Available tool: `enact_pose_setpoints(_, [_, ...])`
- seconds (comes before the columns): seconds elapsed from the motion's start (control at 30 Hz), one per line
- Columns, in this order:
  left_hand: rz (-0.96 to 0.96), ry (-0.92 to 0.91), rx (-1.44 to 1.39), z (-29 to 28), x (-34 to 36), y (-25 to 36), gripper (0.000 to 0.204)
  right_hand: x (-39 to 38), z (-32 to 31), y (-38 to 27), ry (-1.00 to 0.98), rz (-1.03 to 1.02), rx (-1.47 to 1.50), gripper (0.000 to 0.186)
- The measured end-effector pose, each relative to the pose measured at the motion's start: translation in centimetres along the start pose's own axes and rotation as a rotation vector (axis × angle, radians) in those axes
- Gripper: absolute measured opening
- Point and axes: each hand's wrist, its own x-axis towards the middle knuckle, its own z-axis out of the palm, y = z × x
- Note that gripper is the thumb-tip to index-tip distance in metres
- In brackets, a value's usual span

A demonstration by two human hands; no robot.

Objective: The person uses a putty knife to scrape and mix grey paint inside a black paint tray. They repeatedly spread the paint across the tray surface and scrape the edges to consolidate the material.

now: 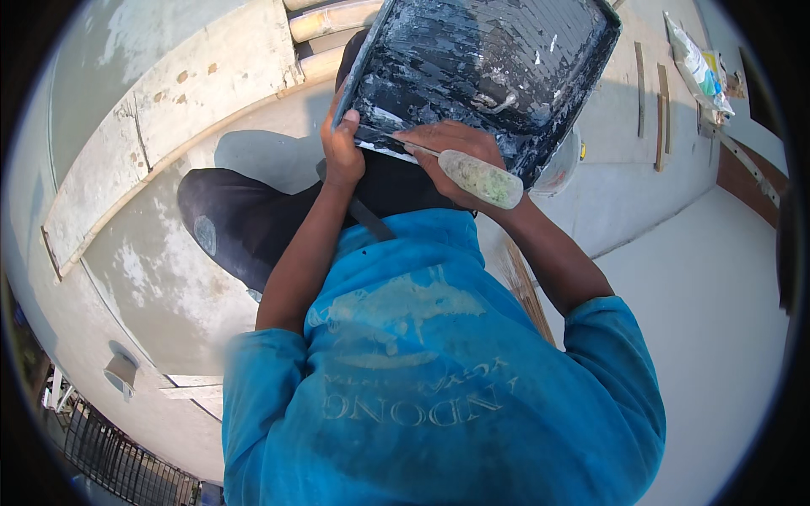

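Observation:
A black paint tray [472,76], ribbed and crusted with dried white and grey paint, is tilted in front of me above my lap. My left hand [342,152] grips its near left corner, the thumb over the rim. In my right hand [456,156] is a scraper with a worn, whitish-green handle [481,179]. The handle sticks out toward my right forearm. Its thin blade points left along the inside of the tray's near edge, close to my left thumb; my fingers partly hide it.
Behind the tray's right side stands a white bucket [561,166]. Thin wooden strips [662,118] and a plastic bag [699,66] lie at the right. Bamboo poles [333,20] and a long pale board [202,80] stretch across the upper left. A small pot-like object [121,371] is at the lower left.

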Motion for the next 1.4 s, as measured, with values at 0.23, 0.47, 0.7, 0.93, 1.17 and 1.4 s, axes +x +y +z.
enact_pose_setpoints(0.23, [0.058, -0.042, 0.053, 1.0, -0.7, 1.4, 0.062, 0.0, 2.7, 3.1, -0.001, 0.057, -0.035, 0.043])
enact_pose_setpoints(0.47, [-0.001, -0.032, -0.053, 0.6, -1.0, 0.3, 0.06, 1.7, 1.9, 3.0, 0.065, 0.309, -0.288, 0.05])
enact_pose_setpoints(0.7, [0.003, -0.024, -0.059, 0.1, -0.8, -0.4, 0.059, 0.7, 2.0, 1.6, 0.073, 0.395, -0.191, 0.023])
enact_pose_setpoints(0.93, [0.03, -0.043, -0.027, 0.5, -1.1, 0.2, 0.064, 0.3, 3.4, 2.4, 0.06, 0.024, 0.07, 0.028])
enact_pose_setpoints(1.17, [0.031, -0.031, 0.041, 0.9, -1.5, 0.3, 0.068, 0.9, 3.5, 3.5, -0.024, 0.114, -0.253, 0.018])
enact_pose_setpoints(1.4, [0.0, -0.021, 0.072, 0.8, -0.7, 0.4, 0.066, 0.8, 4.0, 5.3, 0.3, 0.019, -0.193, 0.024])
